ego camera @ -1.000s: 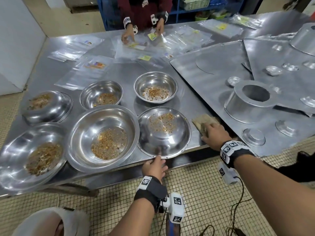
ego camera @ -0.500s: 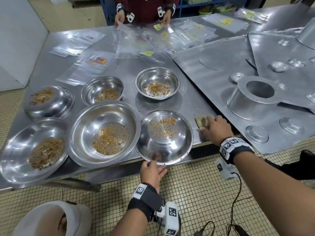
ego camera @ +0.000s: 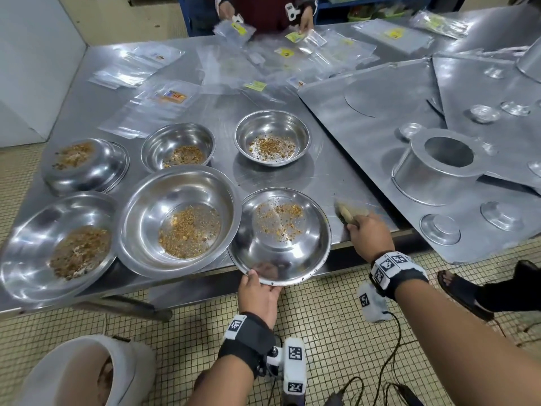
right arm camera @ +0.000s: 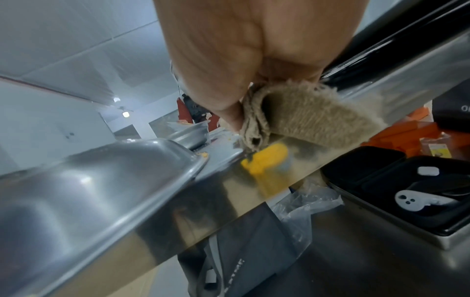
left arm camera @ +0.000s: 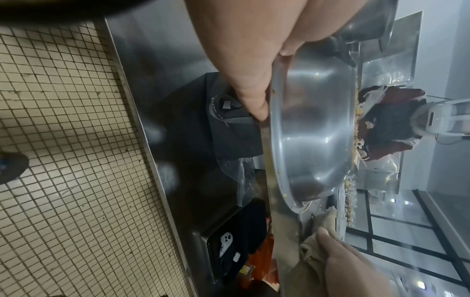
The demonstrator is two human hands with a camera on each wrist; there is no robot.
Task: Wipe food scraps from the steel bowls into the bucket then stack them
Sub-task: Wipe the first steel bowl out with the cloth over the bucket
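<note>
Several steel bowls with brown food scraps sit on the steel table (ego camera: 328,177). My left hand (ego camera: 257,288) grips the near rim of a shallow steel bowl (ego camera: 281,238) that overhangs the table's front edge; thumb on top of the rim and fingers beneath show in the left wrist view on the same bowl (left arm camera: 312,130). My right hand (ego camera: 369,232) holds a beige cloth (ego camera: 348,212) just right of that bowl, on the table. The right wrist view shows the folded cloth (right arm camera: 305,120) pinched between thumb and fingers. A pale bucket (ego camera: 87,373) stands on the floor at lower left.
A large bowl (ego camera: 178,218) touches the held bowl's left side. More bowls lie behind and to the left. Sheet-metal panels (ego camera: 409,118) with raised shapes cover the right of the table. Plastic bags lie at the back, where another person's hands (ego camera: 304,19) work.
My left hand has pulled the shallow bowl toward me, so it overhangs the table edge more. My right hand has gathered the flat cloth up into its grip.
</note>
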